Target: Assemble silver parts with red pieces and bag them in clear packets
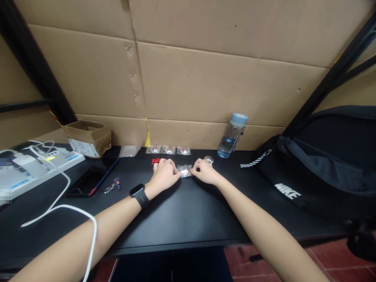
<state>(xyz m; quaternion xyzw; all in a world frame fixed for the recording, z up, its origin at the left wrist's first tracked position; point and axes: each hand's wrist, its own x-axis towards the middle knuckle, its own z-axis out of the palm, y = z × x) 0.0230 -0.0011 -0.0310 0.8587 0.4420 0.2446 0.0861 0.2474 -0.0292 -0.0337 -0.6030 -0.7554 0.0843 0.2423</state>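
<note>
A small clear plastic bag lies flat on the black table between my hands, with something shiny inside. My left hand, a dark watch on its wrist, pinches the bag's left edge. At the right edge, the curled fingers of my right hand grip it too. Red pieces show just behind my left hand. Beyond my right hand sits a round silvery metal thing, partly hidden. Behind them is a row of clear bags, each with a round silvery item marked red.
A water bottle stands against the cardboard wall, left of a black backpack. On the left are an opened cardboard box, a power strip, a tablet, a keychain and flat clear bags. A white cable crosses my left forearm.
</note>
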